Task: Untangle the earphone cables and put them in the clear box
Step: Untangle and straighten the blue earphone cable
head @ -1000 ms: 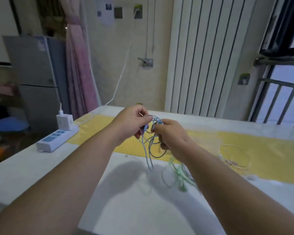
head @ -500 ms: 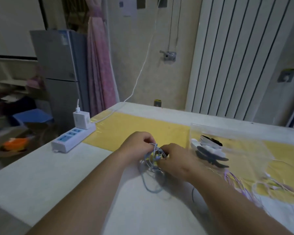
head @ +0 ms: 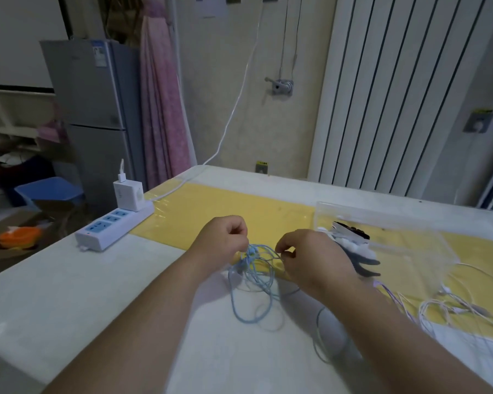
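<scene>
Spreading across the whole lower view, the white table (head: 69, 302) carries everything you are working on, with a yellow mat (head: 225, 211) laid over its far half. Behind it stand a ribbed white radiator (head: 396, 89), a grey fridge (head: 94, 109) and a pink curtain (head: 162, 109).

On the mat to your right sits the clear box (head: 396, 223), open at the top, with some black and white items inside near its left end. At the table's left edge lies a white power strip (head: 114, 228) with a charger (head: 128, 194) plugged into it.

Your left hand (head: 222, 243) is closed into a loose fist, thumb and forefinger pinched on the blue earphone cable (head: 254, 288) at the top of its tangle. Your right hand (head: 310, 260) is just beside it, fingertips curled and pinched on strands of the same cable, so the two hands hold the knot between them slightly above the table. Below your hands the blue cable hangs in loops that rest on the table, just in front of the mat's near edge and to the left of the box.

Near your right forearm, white earphone cables (head: 450, 305) lie loose on the mat in front of the box, with a thin purple cable (head: 393, 297) beside them.
</scene>
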Demonstrator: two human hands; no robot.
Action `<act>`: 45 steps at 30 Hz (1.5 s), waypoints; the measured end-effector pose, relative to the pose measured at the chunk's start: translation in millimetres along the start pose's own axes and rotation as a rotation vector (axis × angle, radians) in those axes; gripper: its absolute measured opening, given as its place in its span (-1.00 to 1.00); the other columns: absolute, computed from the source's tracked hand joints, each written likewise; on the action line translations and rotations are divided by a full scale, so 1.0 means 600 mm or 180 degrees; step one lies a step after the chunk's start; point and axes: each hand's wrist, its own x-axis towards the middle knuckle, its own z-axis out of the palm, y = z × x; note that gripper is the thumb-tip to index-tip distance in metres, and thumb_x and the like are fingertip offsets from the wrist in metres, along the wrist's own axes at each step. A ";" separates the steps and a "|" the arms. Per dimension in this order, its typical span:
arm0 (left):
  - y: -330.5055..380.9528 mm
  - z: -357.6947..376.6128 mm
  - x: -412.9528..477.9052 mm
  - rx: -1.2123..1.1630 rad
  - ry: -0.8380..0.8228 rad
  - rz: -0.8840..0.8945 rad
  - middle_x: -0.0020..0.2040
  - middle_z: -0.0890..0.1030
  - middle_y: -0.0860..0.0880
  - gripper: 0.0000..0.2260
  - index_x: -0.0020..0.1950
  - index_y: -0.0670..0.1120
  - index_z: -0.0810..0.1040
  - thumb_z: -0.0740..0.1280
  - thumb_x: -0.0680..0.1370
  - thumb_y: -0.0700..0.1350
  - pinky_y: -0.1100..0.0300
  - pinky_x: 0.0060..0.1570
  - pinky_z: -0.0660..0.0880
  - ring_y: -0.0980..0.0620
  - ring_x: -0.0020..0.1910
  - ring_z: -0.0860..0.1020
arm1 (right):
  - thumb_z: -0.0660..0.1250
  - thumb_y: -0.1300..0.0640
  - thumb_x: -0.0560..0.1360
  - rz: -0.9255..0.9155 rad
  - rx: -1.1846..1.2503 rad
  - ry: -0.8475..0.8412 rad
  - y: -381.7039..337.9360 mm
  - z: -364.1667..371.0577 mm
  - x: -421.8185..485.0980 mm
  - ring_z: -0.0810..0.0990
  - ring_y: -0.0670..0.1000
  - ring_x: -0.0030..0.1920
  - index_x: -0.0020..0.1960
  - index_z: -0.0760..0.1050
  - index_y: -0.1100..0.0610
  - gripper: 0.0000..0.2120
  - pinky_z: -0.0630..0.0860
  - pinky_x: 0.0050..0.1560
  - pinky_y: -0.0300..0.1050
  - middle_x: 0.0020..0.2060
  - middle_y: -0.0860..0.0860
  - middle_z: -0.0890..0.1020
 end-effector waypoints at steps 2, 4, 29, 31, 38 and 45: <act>-0.003 0.001 0.002 0.0062 0.0122 -0.0145 -0.54 0.37 0.07 -0.97 -0.42 -0.05 0.42 0.25 0.22 -0.17 0.19 -0.40 0.25 -0.01 -0.47 0.32 | 0.25 0.19 0.49 -0.0273 -0.0255 0.0376 -0.002 0.001 -0.002 0.54 0.05 0.03 0.05 0.61 -0.02 -0.77 0.52 -0.07 -0.06 0.05 -0.08 0.61; -0.006 0.000 0.006 0.0219 0.0346 -0.0338 -0.57 0.42 0.09 -0.96 -0.33 -0.08 0.48 0.25 0.27 -0.18 0.19 -0.39 0.28 0.01 -0.50 0.37 | 0.27 0.22 0.47 -0.0631 -0.0178 0.0750 -0.007 0.000 -0.004 0.52 0.08 0.01 0.00 0.62 0.00 -0.78 0.50 -0.08 -0.02 0.01 -0.07 0.63; 0.020 -0.004 -0.010 -0.0916 -0.0794 0.0290 0.02 0.64 0.01 -0.55 0.14 -0.01 0.60 0.24 0.30 -0.30 0.34 -0.03 0.46 0.15 0.04 0.56 | 0.32 0.54 0.42 0.0010 0.3986 0.0796 -0.032 -0.073 0.014 0.67 0.06 -0.31 -0.07 0.46 0.16 -0.70 0.65 -0.23 -0.05 -0.18 0.17 0.56; 0.019 0.007 -0.012 -0.0573 -0.0776 0.0297 -0.09 0.66 0.12 -0.73 0.07 -0.06 0.63 0.38 0.44 -0.33 0.37 -0.06 0.45 0.20 -0.08 0.56 | 0.32 0.55 0.42 -0.0009 0.4446 0.0815 -0.033 -0.081 0.016 0.65 0.07 -0.30 -0.04 0.45 0.20 -0.71 0.62 -0.23 -0.10 -0.20 0.16 0.56; 0.029 0.000 -0.008 -0.1502 -0.0102 0.0126 -0.37 0.46 -0.07 -0.93 -0.11 -0.16 0.66 0.39 0.48 -0.21 0.28 -0.41 0.31 0.06 -0.45 0.34 | 0.37 0.36 0.48 0.0385 0.3213 0.0986 -0.011 -0.087 0.021 0.69 0.06 -0.14 0.09 0.47 0.01 -0.69 0.65 -0.31 -0.04 0.02 0.02 0.60; 0.040 -0.010 -0.013 -0.2131 -0.0266 0.0143 -0.48 0.36 -0.03 -0.81 -0.25 -0.11 0.67 0.32 0.49 -0.09 0.19 -0.38 0.17 0.06 -0.46 0.28 | 0.30 0.39 0.38 0.0362 0.2331 0.0194 -0.002 -0.074 0.025 0.66 -0.04 -0.08 0.09 0.51 -0.09 -0.55 0.65 -0.10 0.16 0.05 -0.14 0.59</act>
